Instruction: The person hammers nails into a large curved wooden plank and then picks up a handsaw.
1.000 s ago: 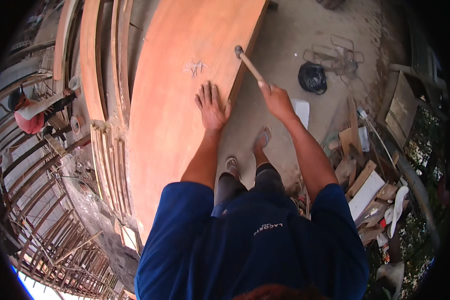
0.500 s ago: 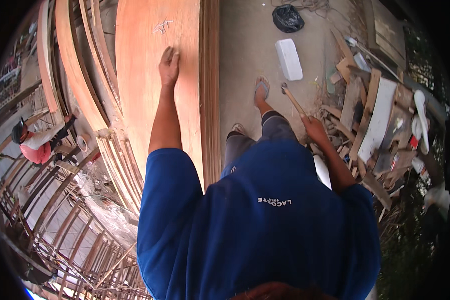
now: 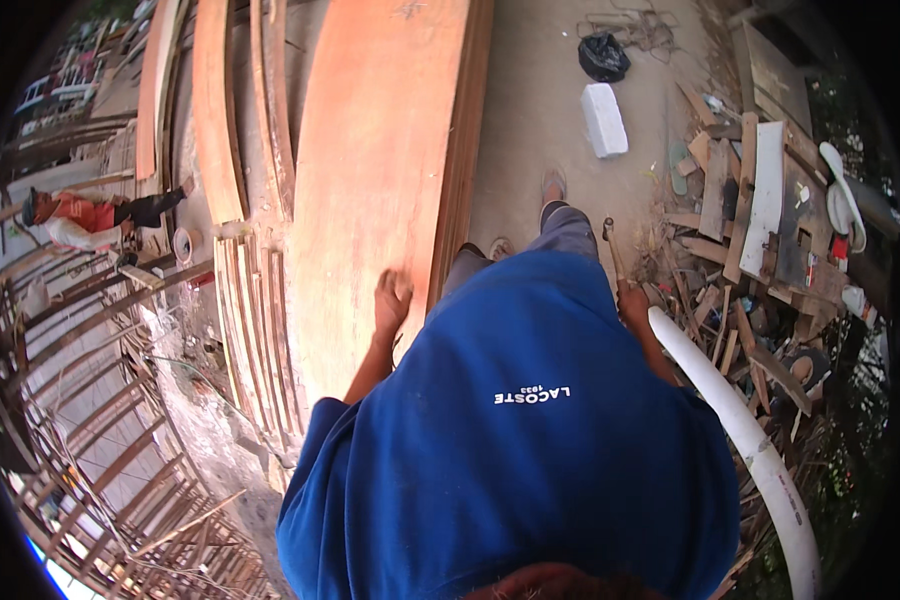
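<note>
My right hand point(image 3: 632, 302) is wrapped round the wooden handle of a hammer point(image 3: 615, 250), its head pointing away from me above the ground. Over the near part of a long stack of plywood sheets point(image 3: 375, 150), my left hand point(image 3: 392, 300) hovers or rests; I cannot tell which. Its fingers are bent together, and anything small between them is hidden. A little pile of nails point(image 3: 408, 10) lies far up on the top sheet, at the picture's edge.
A white block point(image 3: 604, 120) and a black plastic bag point(image 3: 603, 57) lie on the ground ahead. Scrap wood point(image 3: 730, 200) and a white pipe point(image 3: 740, 430) are at right. Curved planks point(image 3: 215, 110) lie at left, where another person point(image 3: 75, 220) sits by a wooden frame.
My left hand has drawn back toward me along the plywood, away from the nails. My right hand has come nearer my body with the hammer. The view has shifted, showing more of the white pipe.
</note>
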Demonstrator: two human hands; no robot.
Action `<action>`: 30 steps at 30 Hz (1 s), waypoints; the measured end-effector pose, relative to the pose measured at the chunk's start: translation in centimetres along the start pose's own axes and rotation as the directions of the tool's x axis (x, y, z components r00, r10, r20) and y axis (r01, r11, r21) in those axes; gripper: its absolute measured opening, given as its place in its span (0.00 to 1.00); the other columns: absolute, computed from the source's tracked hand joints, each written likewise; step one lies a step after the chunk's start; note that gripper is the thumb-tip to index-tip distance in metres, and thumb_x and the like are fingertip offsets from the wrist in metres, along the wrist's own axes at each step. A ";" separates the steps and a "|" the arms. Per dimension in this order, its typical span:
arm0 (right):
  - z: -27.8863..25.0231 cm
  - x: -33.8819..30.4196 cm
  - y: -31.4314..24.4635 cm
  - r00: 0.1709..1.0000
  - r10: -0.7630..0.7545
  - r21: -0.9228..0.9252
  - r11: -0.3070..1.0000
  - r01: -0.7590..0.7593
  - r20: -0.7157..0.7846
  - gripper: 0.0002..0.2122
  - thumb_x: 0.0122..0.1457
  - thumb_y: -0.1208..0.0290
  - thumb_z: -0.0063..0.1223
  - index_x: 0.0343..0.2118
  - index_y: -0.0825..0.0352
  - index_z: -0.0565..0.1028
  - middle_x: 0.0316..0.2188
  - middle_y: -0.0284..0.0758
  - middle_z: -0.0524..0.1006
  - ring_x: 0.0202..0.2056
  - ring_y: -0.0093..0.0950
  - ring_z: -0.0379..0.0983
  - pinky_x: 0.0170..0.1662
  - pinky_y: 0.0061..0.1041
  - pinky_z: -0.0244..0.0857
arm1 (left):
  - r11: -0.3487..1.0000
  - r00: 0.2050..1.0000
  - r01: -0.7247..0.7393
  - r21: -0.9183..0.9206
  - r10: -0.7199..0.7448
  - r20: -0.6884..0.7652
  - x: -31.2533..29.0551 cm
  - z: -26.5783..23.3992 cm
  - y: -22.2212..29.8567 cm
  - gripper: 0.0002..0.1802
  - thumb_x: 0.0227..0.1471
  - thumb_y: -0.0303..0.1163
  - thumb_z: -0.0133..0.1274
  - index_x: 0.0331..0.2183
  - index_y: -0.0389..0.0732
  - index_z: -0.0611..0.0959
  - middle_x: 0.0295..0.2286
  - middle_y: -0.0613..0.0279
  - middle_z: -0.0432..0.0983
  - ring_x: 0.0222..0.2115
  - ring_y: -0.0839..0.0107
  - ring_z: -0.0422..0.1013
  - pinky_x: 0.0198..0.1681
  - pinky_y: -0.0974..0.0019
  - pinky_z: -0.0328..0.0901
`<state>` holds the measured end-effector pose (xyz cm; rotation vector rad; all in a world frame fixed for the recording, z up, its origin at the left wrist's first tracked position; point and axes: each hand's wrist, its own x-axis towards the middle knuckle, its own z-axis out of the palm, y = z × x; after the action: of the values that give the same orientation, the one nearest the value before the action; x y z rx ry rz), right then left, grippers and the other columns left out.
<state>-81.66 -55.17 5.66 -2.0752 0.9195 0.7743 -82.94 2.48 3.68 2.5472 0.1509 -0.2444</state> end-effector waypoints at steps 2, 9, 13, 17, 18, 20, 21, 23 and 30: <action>0.2 -0.5 -1.6 0.991 -0.127 -0.059 0.990 0.126 -0.028 0.32 0.64 0.40 0.41 0.28 0.73 0.74 0.15 0.42 0.73 0.15 0.36 0.73 0.20 0.35 0.67 | 0.985 0.984 0.173 0.008 -0.173 0.034 -5.2 -0.2 2.1 0.37 0.52 0.38 0.58 0.58 0.30 0.68 0.59 0.31 0.59 0.60 0.38 0.57 0.63 0.48 0.56; 0.0 0.0 -9.2 0.890 -0.417 -0.358 0.815 0.457 0.185 0.32 0.63 0.40 0.45 0.28 0.74 0.76 0.17 0.40 0.73 0.19 0.31 0.72 0.26 0.35 0.67 | 0.838 0.814 0.526 -0.144 -0.545 -0.199 -20.6 3.2 3.8 0.37 0.52 0.39 0.58 0.60 0.35 0.67 0.62 0.41 0.56 0.62 0.44 0.55 0.64 0.51 0.55; 1.6 -1.0 -11.4 0.839 -0.490 -0.271 0.796 0.542 0.238 0.29 0.63 0.43 0.48 0.26 0.72 0.74 0.15 0.36 0.71 0.16 0.28 0.68 0.22 0.32 0.63 | 0.724 0.701 0.668 -0.170 -0.689 -0.182 -28.3 4.9 4.0 0.37 0.51 0.42 0.59 0.58 0.35 0.69 0.61 0.43 0.59 0.60 0.45 0.58 0.63 0.50 0.58; 2.2 -1.0 -12.8 0.772 -0.400 -0.277 0.769 0.576 0.494 0.27 0.63 0.43 0.48 0.28 0.69 0.73 0.13 0.31 0.66 0.13 0.24 0.63 0.16 0.29 0.57 | 0.495 0.472 0.809 -0.317 -0.869 -0.151 -41.7 11.6 9.1 0.40 0.48 0.46 0.61 0.57 0.33 0.71 0.55 0.39 0.68 0.57 0.44 0.64 0.60 0.51 0.61; 2.3 -2.6 -12.5 0.786 -0.385 -0.255 0.797 0.547 0.483 0.26 0.63 0.43 0.48 0.29 0.68 0.72 0.13 0.29 0.64 0.11 0.22 0.60 0.15 0.27 0.54 | 0.434 0.424 0.824 -0.364 -0.899 -0.111 -44.3 12.3 10.5 0.40 0.48 0.46 0.62 0.57 0.32 0.71 0.52 0.38 0.71 0.55 0.43 0.66 0.60 0.52 0.62; 2.9 -4.2 -11.6 0.781 -0.353 -0.256 0.806 0.533 0.515 0.25 0.63 0.44 0.48 0.30 0.67 0.71 0.13 0.27 0.62 0.10 0.21 0.58 0.13 0.25 0.52 | 0.328 0.301 0.864 -0.381 -0.945 -0.132 -49.9 14.1 12.9 0.41 0.47 0.46 0.62 0.57 0.32 0.71 0.51 0.36 0.72 0.54 0.43 0.67 0.59 0.52 0.63; 3.1 -4.2 -11.6 0.775 -0.327 -0.254 0.815 0.521 0.540 0.25 0.63 0.43 0.48 0.31 0.68 0.70 0.13 0.27 0.62 0.10 0.21 0.59 0.13 0.25 0.52 | 0.302 0.253 0.874 -0.382 -0.952 -0.173 -51.4 14.3 13.1 0.41 0.47 0.47 0.62 0.56 0.32 0.71 0.49 0.35 0.73 0.53 0.43 0.69 0.57 0.52 0.64; 3.6 -4.2 -11.3 0.759 -0.293 -0.267 0.812 0.519 0.582 0.25 0.63 0.43 0.48 0.32 0.68 0.70 0.13 0.27 0.61 0.10 0.22 0.59 0.13 0.24 0.52 | 0.234 0.162 0.879 -0.415 -0.966 -0.201 -54.6 14.8 13.8 0.42 0.47 0.47 0.63 0.56 0.31 0.71 0.49 0.34 0.73 0.52 0.43 0.69 0.57 0.51 0.64; 3.1 -5.3 -7.0 0.752 -0.233 -0.357 0.769 0.531 0.616 0.25 0.63 0.43 0.48 0.32 0.67 0.71 0.15 0.28 0.63 0.12 0.23 0.60 0.15 0.25 0.53 | 0.135 0.010 0.887 -0.441 -0.961 -0.275 -62.8 11.1 10.0 0.45 0.45 0.48 0.65 0.58 0.31 0.69 0.50 0.33 0.72 0.52 0.42 0.68 0.56 0.50 0.64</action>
<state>-79.81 -47.42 10.51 -2.1805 -0.0874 1.3800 -144.27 -15.48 12.83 1.7941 2.0836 0.0028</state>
